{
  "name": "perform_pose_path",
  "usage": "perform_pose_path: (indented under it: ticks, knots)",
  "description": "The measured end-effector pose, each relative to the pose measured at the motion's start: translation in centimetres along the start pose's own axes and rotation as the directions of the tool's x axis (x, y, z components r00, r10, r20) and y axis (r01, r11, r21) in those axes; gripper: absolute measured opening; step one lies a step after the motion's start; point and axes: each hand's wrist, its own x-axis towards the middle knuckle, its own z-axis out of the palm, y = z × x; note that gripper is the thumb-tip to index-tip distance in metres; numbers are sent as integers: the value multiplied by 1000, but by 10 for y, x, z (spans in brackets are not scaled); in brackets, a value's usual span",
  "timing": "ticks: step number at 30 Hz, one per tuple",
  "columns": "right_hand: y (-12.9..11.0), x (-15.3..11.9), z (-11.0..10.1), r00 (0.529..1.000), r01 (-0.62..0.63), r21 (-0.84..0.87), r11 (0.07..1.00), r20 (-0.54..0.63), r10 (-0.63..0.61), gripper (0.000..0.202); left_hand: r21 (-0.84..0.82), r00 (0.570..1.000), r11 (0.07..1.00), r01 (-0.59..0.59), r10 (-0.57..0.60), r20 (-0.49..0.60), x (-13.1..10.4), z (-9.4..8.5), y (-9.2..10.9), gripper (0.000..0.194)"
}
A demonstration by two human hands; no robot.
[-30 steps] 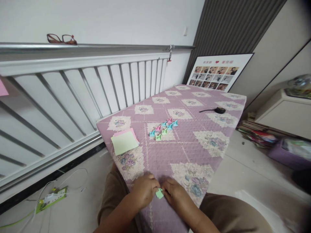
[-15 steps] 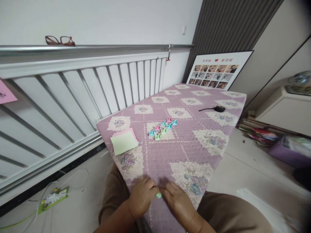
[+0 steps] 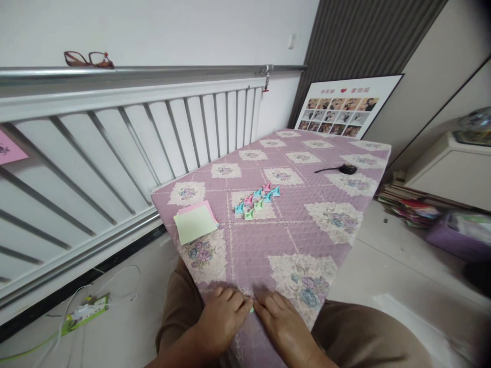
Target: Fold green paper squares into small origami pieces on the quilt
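Between my two hands, at the near end of the table, is a small piece of folded green paper (image 3: 252,308), mostly covered by fingers. My left hand (image 3: 224,313) is closed, its thumb and fingertips pinching the paper's left side. From the right, my right hand (image 3: 283,322) presses closed fingers on the same paper. Farther up the tablecloth (image 3: 261,250) stand several small folded paper pieces in blue, pink and green, such as a green folded piece (image 3: 259,205), set close together in rows. A stack of square paper sheets (image 3: 196,226), pale green on top with pink beneath, lies to the left.
A black object with a strap (image 3: 347,169) lies toward the table's far right. Along the left stands a white radiator (image 3: 161,138) below a pipe carrying glasses (image 3: 89,60). A power strip (image 3: 86,314) and cables lie on the floor at left. A photo board (image 3: 341,107) leans behind.
Both hands keep to the green paper, with the fingers shifted slightly and less of the paper showing. The folded pieces and the sheet stack stay put; the camera view has shifted a little.
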Motion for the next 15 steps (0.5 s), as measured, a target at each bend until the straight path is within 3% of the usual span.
perform_pose_path:
  ticks: [4,7,10,15]
  knots:
    - [-2,7,-6,987,-154,128,980,69,146,21,40,999,999,8,-6,-44,-5,3,6,27]
    - [-3,14,-9,942,-334,194,922,93,322,13,69,998,998,11,-7,-63,-6,6,9,28]
    - [-5,18,-7,879,-474,142,869,25,475,7,79,998,997,24,-20,-57,-6,7,11,28]
    - [-6,20,3,825,-559,64,827,-57,562,14,55,996,998,36,-31,-81,-5,6,11,28]
